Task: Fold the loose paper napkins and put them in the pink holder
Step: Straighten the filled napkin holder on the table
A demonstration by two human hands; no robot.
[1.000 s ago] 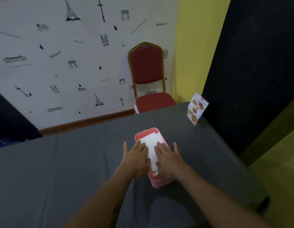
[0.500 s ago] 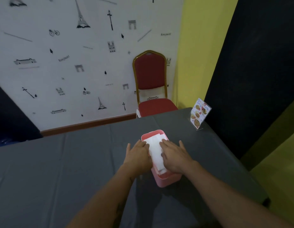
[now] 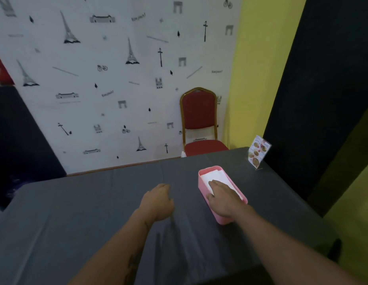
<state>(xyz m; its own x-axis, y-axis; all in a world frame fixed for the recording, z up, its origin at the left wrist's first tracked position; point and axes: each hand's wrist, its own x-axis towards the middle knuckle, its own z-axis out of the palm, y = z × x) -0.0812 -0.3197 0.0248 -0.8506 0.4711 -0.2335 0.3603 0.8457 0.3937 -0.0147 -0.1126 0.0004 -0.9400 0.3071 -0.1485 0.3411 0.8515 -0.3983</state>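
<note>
Head view, looking forward and down. Pink holder (image 3: 202, 187) on the grey tablecloth (image 3: 96, 212), toward the table's right side. White folded napkins (image 3: 215, 176) inside it, lying flat, the far end visible, the near end covered. Right hand (image 3: 224, 199) palm down on top of the napkins, fingers straight and together, pressing on the stack, gripping nothing; wrist over the holder's near end. Left hand (image 3: 158, 200) apart from the holder, to its left, low over the cloth, back of the hand up, fingers loosely bent and relaxed, holding nothing; cannot tell whether touching the cloth. Both forearms bare, reaching in from the bottom edge.

Menu card (image 3: 258, 151) standing tilted near the table's far right corner, beyond the holder and well apart from it. Red chair (image 3: 198, 112) with a gold frame behind the table's far edge, against the white wallpaper (image 3: 117, 79) printed with towers, bicycles and lamp posts. Yellow wall (image 3: 257, 58) right of the chair, dark panel (image 3: 333, 79) further right. Cloth creased in long folds running toward the near edge.
</note>
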